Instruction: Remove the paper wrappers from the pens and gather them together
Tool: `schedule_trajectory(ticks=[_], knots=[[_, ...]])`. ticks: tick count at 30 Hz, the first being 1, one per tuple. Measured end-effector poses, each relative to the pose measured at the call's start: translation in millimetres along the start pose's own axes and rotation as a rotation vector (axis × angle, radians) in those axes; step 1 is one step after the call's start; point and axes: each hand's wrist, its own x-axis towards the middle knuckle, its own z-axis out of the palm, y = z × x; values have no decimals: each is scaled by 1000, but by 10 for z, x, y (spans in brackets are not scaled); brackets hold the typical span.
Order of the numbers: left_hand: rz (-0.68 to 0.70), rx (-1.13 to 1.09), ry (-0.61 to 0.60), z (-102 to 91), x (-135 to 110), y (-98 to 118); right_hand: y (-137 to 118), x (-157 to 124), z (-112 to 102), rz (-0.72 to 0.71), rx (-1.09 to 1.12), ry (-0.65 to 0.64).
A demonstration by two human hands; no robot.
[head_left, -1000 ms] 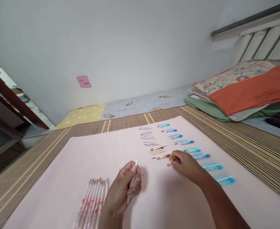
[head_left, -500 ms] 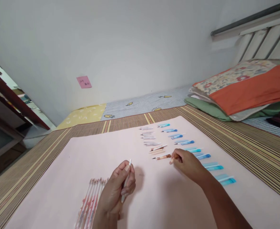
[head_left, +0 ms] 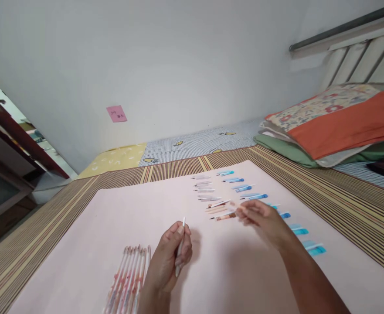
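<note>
My left hand (head_left: 175, 250) is closed around a slim white pen (head_left: 180, 250), held tilted with one end poking up past the thumb. Between the fingertips of my right hand (head_left: 260, 216) is a small pale pinkish piece that looks like a pen cap (head_left: 233, 205), blurred by motion. Just left of those fingers lie brown and beige pens (head_left: 222, 216) with dark tips. Behind them is a column of grey pens (head_left: 205, 190). Blue pens with caps beside them (head_left: 259, 196) run diagonally, partly hidden by my right hand. Pink-patterned pens (head_left: 124, 279) lie side by side left of my left wrist.
A pale pink sheet (head_left: 80, 244) lies under the pens on a striped mat (head_left: 25, 226). Folded bedding (head_left: 338, 122) is piled at the back right, below a white radiator (head_left: 358, 56). A pink note (head_left: 116, 114) is stuck to the wall.
My right hand has lifted a little and turned, carrying the small cap-like piece up and its fingers have straightened. My left hand has shifted slightly right with the white pen.
</note>
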Motion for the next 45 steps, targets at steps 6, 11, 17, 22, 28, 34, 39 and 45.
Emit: schedule_trajectory(ticks=[6,11,17,22,28,34,39,45], knots=[[93,2,13,64,-21,-5,-75,20,-89,40,392,172],[127,120,100,36,-4,-41,-27,-86,349,132,554,-43],[152,258,331,38,92,-147,48,-412,1167,195,641,-414],[171,242,327,-1,96,-170,94,-546,1406,175,654,-442],[136,57,377,-64,137,-223,109,-518,1406,105,424,-396],[-14,-518,324,-183,154,-197,130,-162,852,-239,-529,-99],[4,-454,316,-168,137,-160,232,64,378,-326,-883,82],[21,-468,242,-162,126,-148,303,92,311,-348,-1077,38]])
